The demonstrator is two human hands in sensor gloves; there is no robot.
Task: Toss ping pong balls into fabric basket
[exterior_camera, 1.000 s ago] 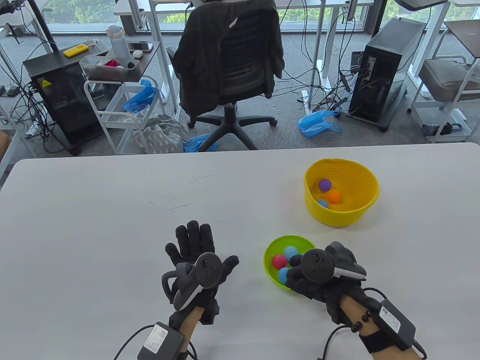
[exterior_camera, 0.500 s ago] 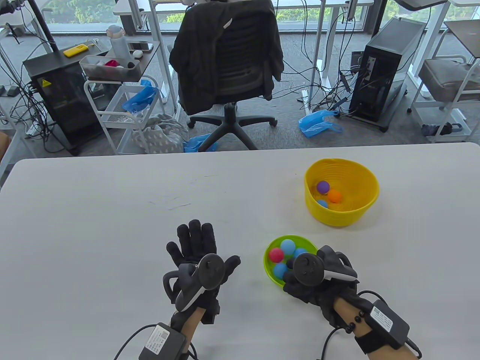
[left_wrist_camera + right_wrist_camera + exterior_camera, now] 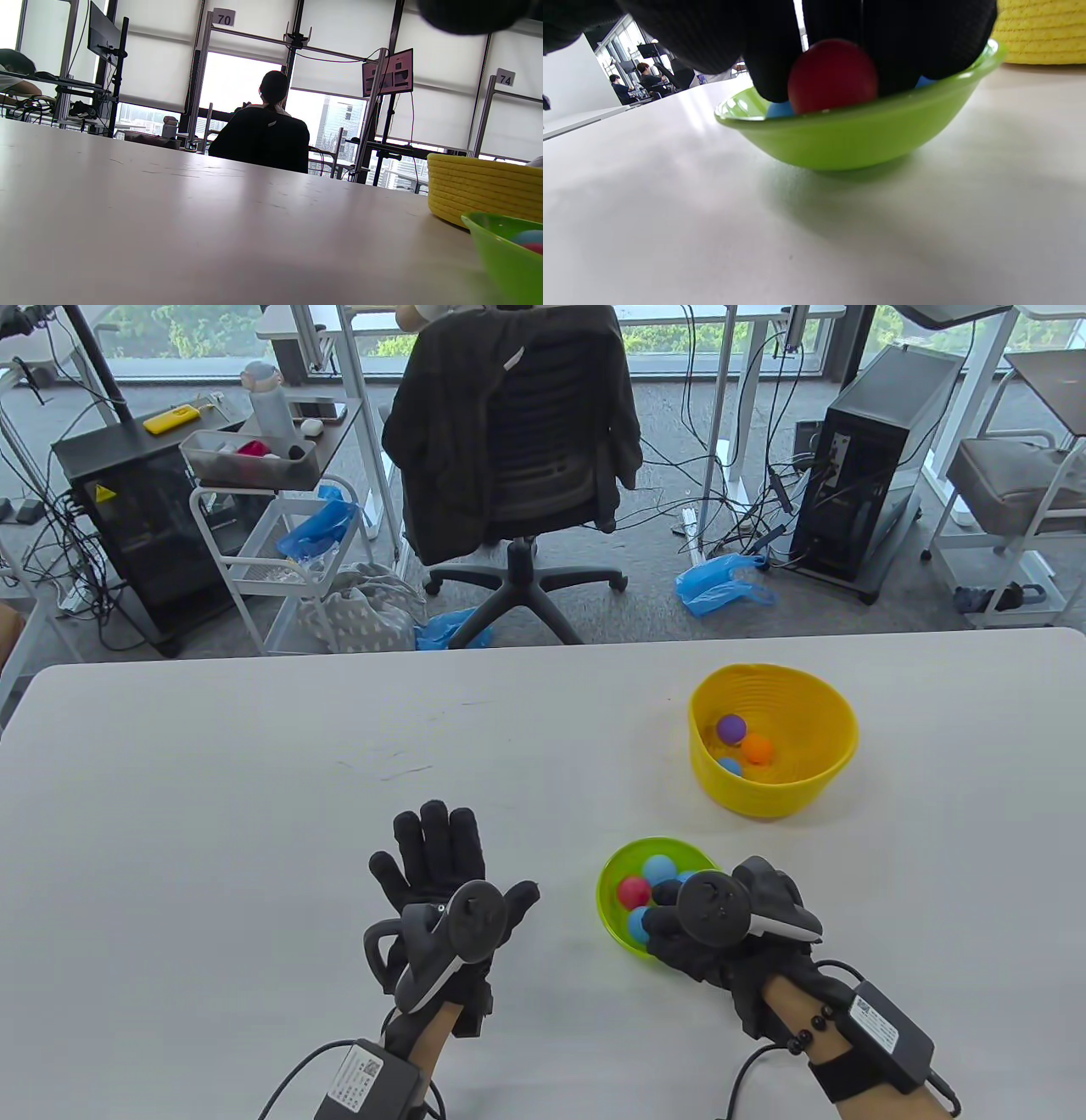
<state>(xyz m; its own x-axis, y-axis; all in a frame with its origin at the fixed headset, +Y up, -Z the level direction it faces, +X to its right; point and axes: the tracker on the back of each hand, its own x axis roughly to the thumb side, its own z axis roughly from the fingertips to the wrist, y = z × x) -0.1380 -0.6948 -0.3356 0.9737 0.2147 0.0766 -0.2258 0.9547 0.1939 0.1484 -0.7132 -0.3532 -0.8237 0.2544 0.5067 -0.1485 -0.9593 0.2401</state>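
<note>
on the white table [image 3: 212, 780], toward its far right, stands the yellow fabric basket [image 3: 806, 789], with a purple ball [image 3: 731, 727], an orange ball [image 3: 756, 749] and a blue ball [image 3: 730, 766] lying in its bottom. just nearer than the basket, close beside it but apart from it in the table view, sits a green bowl [image 3: 612, 929] with a red ball [image 3: 633, 892] and two blue balls [image 3: 658, 869] showing in it; a further bit of blue peeks out beside the tracker. beyond the table edge an office chair [image 3: 513, 449] draped with a dark jacket faces the table, with a white cart [image 3: 254, 560] and a computer tower [image 3: 857, 466] on the floor to either side.

the right hand [image 3: 721, 933] reaches over the near right rim of the bowl and covers part of it. in the right wrist view its gloved fingers [image 3: 772, 63] hang down into the bowl on both sides of the red ball [image 3: 832, 76] and touch it, the ball sitting between them just above the bowl rim [image 3: 840, 127]; whether they truly pinch it or only rest against it i cannot tell. the basket [image 3: 1039, 34] rises behind the bowl's right edge.

the left hand [image 3: 445, 891] lies palm down on the bare table well left of the bowl, fingers stretched forward and slightly spread, thumb out to the side, holding nothing.
</note>
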